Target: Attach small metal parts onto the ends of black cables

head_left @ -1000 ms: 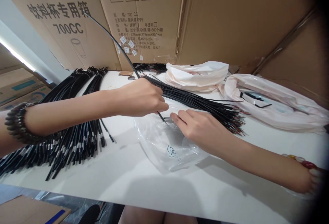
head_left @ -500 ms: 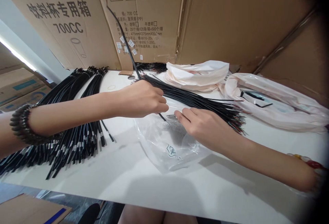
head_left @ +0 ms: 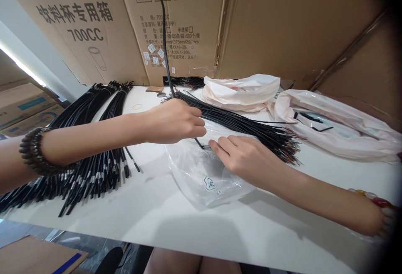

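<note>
A single black cable (head_left: pixel 166 52) runs up past the cardboard from my left hand (head_left: pixel 184 121), which is closed around it. The cable's lower end pokes out below the fingers and meets a small silvery piece (head_left: pixel 207 147). My right hand (head_left: pixel 240 152) pinches that piece between thumb and fingers; its exact shape is mostly hidden. Under both hands lies a clear plastic bag (head_left: pixel 204 188) with a green print and greyish contents. A thick bundle of black cables (head_left: pixel 241 121) with reddish ends lies just behind my hands.
Tied black cables (head_left: pixel 94 152) with silvery bands lie on the left of the white table (head_left: pixel 132 219). Two whitish plastic bags (head_left: pixel 241 91) sit at the back right. Large cardboard boxes (head_left: pixel 266 27) stand upright behind, and a cardboard piece (head_left: pixel 37 255) is at the lower left.
The upper part of the held cable has swung right and stands more upright. My right hand has moved slightly left, bringing the silvery piece against the cable's lower end.
</note>
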Demonstrator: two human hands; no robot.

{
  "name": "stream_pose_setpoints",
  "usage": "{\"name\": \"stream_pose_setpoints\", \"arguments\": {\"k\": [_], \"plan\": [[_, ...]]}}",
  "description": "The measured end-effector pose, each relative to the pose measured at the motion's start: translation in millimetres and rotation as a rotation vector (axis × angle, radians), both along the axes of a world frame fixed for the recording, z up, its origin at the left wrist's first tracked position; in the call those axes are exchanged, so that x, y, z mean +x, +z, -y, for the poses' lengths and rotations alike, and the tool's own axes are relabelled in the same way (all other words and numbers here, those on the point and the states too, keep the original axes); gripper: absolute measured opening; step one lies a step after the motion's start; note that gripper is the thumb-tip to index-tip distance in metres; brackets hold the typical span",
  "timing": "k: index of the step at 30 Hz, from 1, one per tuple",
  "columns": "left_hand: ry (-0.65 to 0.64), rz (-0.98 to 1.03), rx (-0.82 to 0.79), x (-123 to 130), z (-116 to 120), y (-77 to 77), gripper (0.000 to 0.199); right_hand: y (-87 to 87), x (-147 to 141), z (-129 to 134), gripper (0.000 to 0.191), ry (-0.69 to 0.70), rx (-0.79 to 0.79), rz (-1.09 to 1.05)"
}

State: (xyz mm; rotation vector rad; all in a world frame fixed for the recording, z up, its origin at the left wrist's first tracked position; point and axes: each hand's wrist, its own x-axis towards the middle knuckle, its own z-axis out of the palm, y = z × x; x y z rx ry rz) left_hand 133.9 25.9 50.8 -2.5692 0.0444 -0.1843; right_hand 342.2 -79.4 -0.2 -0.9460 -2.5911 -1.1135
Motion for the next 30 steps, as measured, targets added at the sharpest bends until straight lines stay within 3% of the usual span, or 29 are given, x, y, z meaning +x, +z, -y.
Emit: {"name": "stream_pose_setpoints", "arguments": {"k": [7,22,30], "plan": [[-0.030,0.017,0.024,-2,1,-0.6,0.027,-1.8,0,-1,0.021,-0.002,0.032,0.014],[0.050,-0.022,-0.019,-3,1,2.0,0.028,3.2,3,6,0.031,-0.048,0.014,0.030],[-0.043,0.024,0.016,-4,4,1.4,0.030,1.3,2,-3,0.029,-0.027,-0.088,-0.018]]}}
